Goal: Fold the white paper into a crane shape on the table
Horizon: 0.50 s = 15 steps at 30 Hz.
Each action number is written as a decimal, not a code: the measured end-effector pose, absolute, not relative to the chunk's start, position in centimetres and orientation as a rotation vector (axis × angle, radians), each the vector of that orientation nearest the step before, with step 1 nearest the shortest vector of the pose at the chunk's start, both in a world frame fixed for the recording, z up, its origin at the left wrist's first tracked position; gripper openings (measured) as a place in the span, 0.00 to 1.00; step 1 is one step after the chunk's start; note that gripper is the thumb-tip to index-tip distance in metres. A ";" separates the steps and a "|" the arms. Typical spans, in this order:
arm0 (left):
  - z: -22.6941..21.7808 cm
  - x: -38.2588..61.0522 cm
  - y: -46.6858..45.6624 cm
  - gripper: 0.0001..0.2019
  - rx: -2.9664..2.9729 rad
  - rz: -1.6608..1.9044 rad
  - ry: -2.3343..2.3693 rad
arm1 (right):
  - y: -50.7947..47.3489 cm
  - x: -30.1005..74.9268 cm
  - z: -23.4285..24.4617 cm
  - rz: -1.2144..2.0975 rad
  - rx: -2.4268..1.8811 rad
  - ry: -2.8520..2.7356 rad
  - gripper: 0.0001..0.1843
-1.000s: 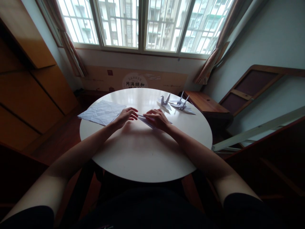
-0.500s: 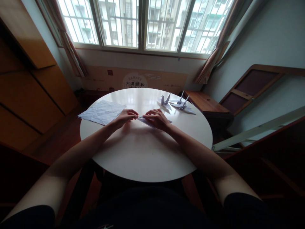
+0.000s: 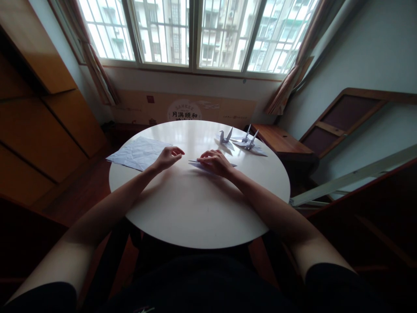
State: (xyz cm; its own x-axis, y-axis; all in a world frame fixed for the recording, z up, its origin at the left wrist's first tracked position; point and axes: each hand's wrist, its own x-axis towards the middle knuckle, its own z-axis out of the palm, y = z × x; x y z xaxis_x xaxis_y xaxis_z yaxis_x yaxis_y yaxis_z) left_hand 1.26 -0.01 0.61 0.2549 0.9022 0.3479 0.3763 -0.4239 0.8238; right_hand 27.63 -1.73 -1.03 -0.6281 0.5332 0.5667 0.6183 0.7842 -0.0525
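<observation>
A folded piece of pale paper (image 3: 194, 164) with narrow pointed ends lies at the middle of the white round table (image 3: 195, 213). Over it rests my right hand (image 3: 216, 163), thumb and fingers gripping its upper layer and covering its centre. My left hand (image 3: 168, 158) hovers just left of the paper's tip, fingers curved and apart, holding nothing. Creased pale paper sheets (image 3: 140, 152) lie beside that hand on the left. Beyond my right hand, a folded paper crane (image 3: 225, 137) stands on the table, with two more cranes (image 3: 250, 143) close to its right.
Behind the table, a printed panel (image 3: 130, 104) runs along the wall below the barred window (image 3: 195, 34). A wooden cabinet (image 3: 280, 139) stands at the back right, near a wooden frame (image 3: 339, 126). Orange-brown cupboards (image 3: 61, 130) line the left side.
My left hand has let go of the paper's left tip and moved a little left, its fingers opening. My right hand stays on the folded paper, nearly still.
</observation>
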 end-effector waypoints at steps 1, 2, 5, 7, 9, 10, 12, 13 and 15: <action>0.5 1.3 0.0 0.11 1.998 1.084 1.142 | -1.7 27.6 -1.1 -0.176 -0.854 -2.412 0.11; 0.3 1.4 -0.1 0.11 2.053 1.031 1.117 | -1.6 27.7 -1.2 -0.153 -0.853 -2.418 0.11; -0.1 1.7 -0.5 0.15 2.114 0.877 1.021 | -1.3 27.7 -1.5 -0.084 -0.850 -2.388 0.11; -0.2 1.9 -0.7 0.19 2.105 0.843 0.952 | -1.1 27.8 -1.6 -0.042 -0.840 -2.344 0.11; -0.2 2.1 -0.9 0.20 2.099 0.876 0.896 | -0.9 27.8 -1.6 0.002 -0.820 -2.306 0.12; -0.2 2.2 -1.0 0.20 2.101 0.905 0.878 | -0.9 27.8 -1.7 0.029 -0.812 -2.286 0.12; -0.2 2.4 -1.0 0.19 2.103 0.965 0.863 | -0.9 27.7 -1.7 0.088 -0.804 -2.249 0.13; -0.2 2.4 -1.0 0.18 2.095 0.993 0.859 | -1.0 27.6 -1.7 0.116 -0.804 -2.228 0.13; -0.1 2.4 -0.9 0.18 2.056 1.039 0.851 | -1.1 27.6 -1.6 0.157 -0.799 -2.190 0.15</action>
